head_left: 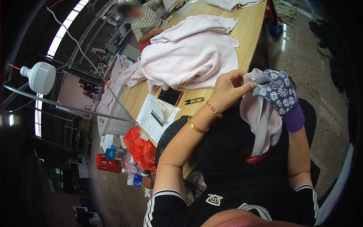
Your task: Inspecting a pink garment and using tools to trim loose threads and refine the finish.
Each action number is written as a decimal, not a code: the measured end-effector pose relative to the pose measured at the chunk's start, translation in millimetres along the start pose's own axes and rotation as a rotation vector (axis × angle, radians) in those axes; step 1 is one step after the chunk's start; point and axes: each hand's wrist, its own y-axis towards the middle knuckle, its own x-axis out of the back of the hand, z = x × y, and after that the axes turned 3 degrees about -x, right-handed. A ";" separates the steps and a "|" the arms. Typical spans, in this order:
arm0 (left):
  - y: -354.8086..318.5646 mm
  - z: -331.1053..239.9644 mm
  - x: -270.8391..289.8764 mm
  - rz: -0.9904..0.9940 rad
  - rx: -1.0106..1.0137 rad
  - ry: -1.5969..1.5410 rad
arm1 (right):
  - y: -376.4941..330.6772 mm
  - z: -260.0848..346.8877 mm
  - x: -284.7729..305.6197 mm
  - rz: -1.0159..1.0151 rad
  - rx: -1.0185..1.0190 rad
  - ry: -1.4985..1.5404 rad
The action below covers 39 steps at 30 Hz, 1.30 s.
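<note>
Bare, with a beaded bracelet and a gold bangle on the wrist, my left hand (230, 87) pinches the upper edge of a pale pink garment piece (261, 119) between thumb and fingers. My right hand (278, 90) wears a dark floral glove with a purple cuff. It is closed on the same cloth close to my left fingertips; the glove hides its exact grip. The cloth hangs down over my dark lap, its lower end by a red object (258, 158) that I cannot make out. Thread snips (194, 100) lie on the table left of my left wrist.
Pale pink garments (185, 55) are heaped on the wooden table (251, 26). A dark phone (170, 97) and an open notebook (149, 117) lie nearer me. A red plastic bag (139, 147) hangs left. A white bulb (41, 78) hangs far left; a person (145, 24) sits across.
</note>
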 end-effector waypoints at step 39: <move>4.4 18.1 -12.8 -0.053 -0.304 0.418 | -10.7 -46.4 -11.9 0.181 -0.357 0.444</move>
